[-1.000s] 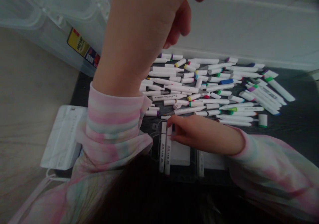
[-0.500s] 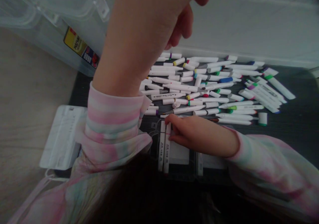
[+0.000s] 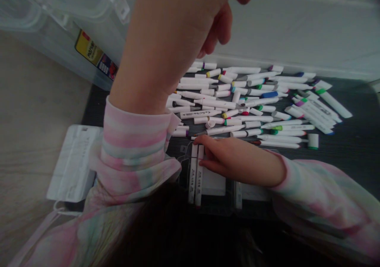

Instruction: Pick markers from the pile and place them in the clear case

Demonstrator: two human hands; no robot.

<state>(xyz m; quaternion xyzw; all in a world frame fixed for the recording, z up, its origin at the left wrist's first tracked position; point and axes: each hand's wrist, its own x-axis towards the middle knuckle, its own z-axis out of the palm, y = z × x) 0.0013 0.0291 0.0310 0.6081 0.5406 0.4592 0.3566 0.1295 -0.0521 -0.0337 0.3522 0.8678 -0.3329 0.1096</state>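
Observation:
My right hand (image 3: 227, 156) is at the upper ends of two white markers that stand side by side in a clear case. Its index fingertip touches the top of the left marker (image 3: 192, 180), and the thumb rests at the side of the right marker (image 3: 199, 184). The fingers are bent around these ends. High up and close to the camera is my left hand (image 3: 218, 19). Its visible fingers are curled, and the upper frame edge cuts off the rest, so anything in them is hidden.
Many loose white markers (image 3: 219, 103) with coloured caps lie beyond my right hand on a dark ridged surface (image 3: 335, 144). Clear plastic bins (image 3: 297, 29) stand behind and at the left, one with a yellow label (image 3: 89, 49). A white plastic box (image 3: 73, 164) with a strap lies left.
My right index finger has slid slightly left, from the right marker's end onto the left marker's end. My left hand stays raised, shifted only slightly.

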